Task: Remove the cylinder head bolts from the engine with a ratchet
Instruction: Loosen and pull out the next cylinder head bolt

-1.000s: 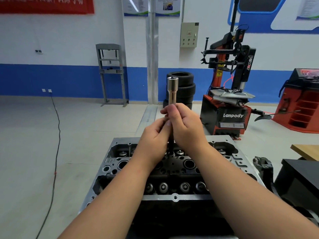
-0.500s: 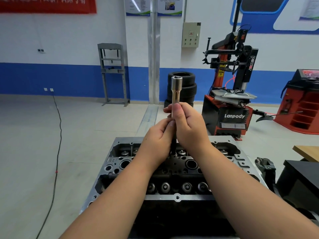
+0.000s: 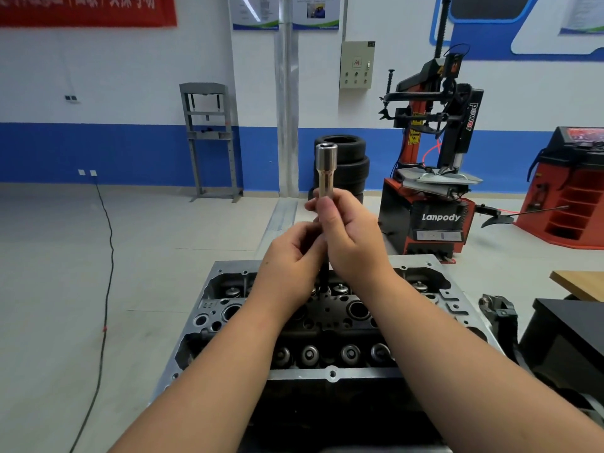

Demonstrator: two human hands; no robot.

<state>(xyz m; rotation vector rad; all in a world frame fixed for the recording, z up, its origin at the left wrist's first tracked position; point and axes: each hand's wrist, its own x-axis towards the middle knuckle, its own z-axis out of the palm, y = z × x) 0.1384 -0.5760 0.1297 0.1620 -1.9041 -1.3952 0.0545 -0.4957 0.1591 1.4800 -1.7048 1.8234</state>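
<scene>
White "Lanpody" lettering marks the tyre changer behind the cylinder head; "power" runs up its arm. Above the head's middle, the right hand grips a chrome socket upright; the left hand curls around what seems a dark bolt shank beneath it.

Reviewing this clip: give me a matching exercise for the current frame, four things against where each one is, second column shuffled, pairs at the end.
Things:
1. socket
2. right hand
3. left hand
4. stacked tyres

Places:
A. by the blue-banded wall
B. gripping the tool's upper part
C. standing upright above both hands
D. holding the dark shaft lower down, over the cylinder head

Pairs: 1-C, 2-B, 3-D, 4-A
</scene>
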